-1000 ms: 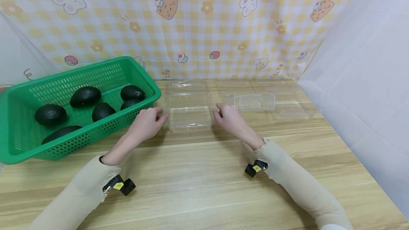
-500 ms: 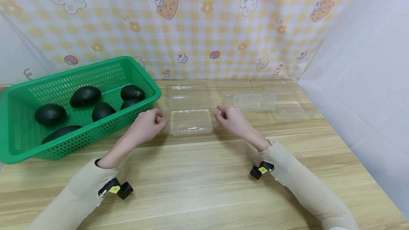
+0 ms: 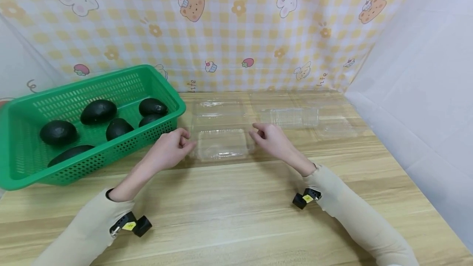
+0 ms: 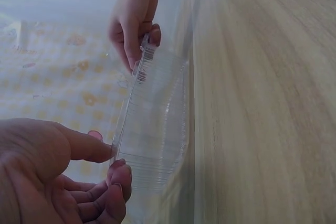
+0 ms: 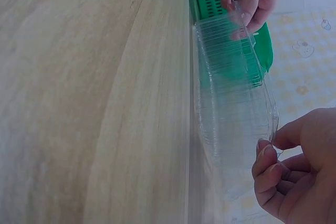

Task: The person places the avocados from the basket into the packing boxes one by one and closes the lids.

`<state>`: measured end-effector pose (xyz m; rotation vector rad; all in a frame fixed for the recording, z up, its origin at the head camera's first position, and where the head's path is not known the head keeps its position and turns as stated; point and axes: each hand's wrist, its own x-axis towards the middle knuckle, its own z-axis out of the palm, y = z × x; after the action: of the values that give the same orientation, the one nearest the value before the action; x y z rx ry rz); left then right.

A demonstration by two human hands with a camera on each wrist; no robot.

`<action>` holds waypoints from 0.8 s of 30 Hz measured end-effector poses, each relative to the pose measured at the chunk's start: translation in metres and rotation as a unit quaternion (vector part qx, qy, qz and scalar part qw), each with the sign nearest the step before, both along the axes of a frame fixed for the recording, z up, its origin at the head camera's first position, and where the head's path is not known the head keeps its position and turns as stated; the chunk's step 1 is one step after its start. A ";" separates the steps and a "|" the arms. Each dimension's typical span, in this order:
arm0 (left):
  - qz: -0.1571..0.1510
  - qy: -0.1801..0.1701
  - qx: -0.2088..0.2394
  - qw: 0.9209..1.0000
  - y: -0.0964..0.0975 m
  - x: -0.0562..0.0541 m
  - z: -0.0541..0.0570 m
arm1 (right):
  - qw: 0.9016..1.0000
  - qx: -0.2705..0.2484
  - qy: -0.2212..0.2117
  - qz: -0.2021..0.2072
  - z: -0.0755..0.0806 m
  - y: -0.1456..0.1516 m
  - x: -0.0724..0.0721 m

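Clear container (image 3: pixel 222 145) shows faintly; left hand (image 3: pixel 171 149) hides some rim (image 4: pixel 127 109).

clear tray (image 3: pixel 223 145): can't tell from the head view where it stops and the plastic behind it starts
clear containers (image 3: pixel 293 118) by the table's far edge: too see-through to count (glare isn't helping)
nearest avocado (image 3: pixel 72 153): lower part hidden by the green basket (image 3: pixel 92 164)
left hand (image 3: pixel 171 149): cut off in its own wrist view
yellow stickers (image 3: pixel 129 226): print's too tiny
table (image 3: pixel 236 216): near edge out of frame
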<state>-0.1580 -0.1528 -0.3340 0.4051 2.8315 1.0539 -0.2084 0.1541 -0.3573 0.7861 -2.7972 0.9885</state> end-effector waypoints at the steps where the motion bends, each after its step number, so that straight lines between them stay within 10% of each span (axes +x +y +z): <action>1: -0.001 0.000 -0.001 1.000 0.000 0.001 0.000 | 1.000 0.000 0.004 0.002 0.000 0.000 0.000; 24: -0.021 -0.018 -0.003 1.000 0.004 0.016 0.006 | 0.997 -0.049 -0.064 0.017 0.001 0.011 0.011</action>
<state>-0.1421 -0.1488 -0.3279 0.4384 2.7803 1.0348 -0.1978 0.1650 -0.3565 0.7881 -2.8220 1.2132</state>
